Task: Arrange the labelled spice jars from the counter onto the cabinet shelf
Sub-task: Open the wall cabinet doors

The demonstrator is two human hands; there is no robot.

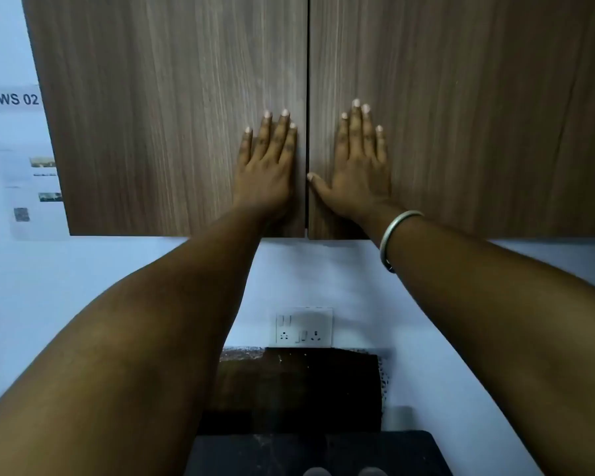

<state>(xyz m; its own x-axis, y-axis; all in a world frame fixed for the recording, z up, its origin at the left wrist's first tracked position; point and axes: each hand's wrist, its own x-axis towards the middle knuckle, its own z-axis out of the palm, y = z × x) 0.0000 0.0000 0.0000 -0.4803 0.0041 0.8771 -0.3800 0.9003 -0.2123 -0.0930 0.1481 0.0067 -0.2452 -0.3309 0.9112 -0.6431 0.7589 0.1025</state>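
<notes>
Two brown wood-grain cabinet doors fill the upper view, and both are closed with a thin gap between them. My left hand (267,170) lies flat on the left door (158,115), fingers spread, beside the gap. My right hand (359,166) lies flat on the right door (478,115), its thumb reaching toward the gap. A metal bangle (394,235) circles my right wrist. Neither hand holds anything. No spice jars are in view, and the shelf is hidden behind the doors.
A white wall socket panel (304,327) sits on the pale wall below the cabinet. Under it lies a dark counter (296,389) and a black mat (323,451). A "WS 02" sign (16,98) and printed sheets hang at the left.
</notes>
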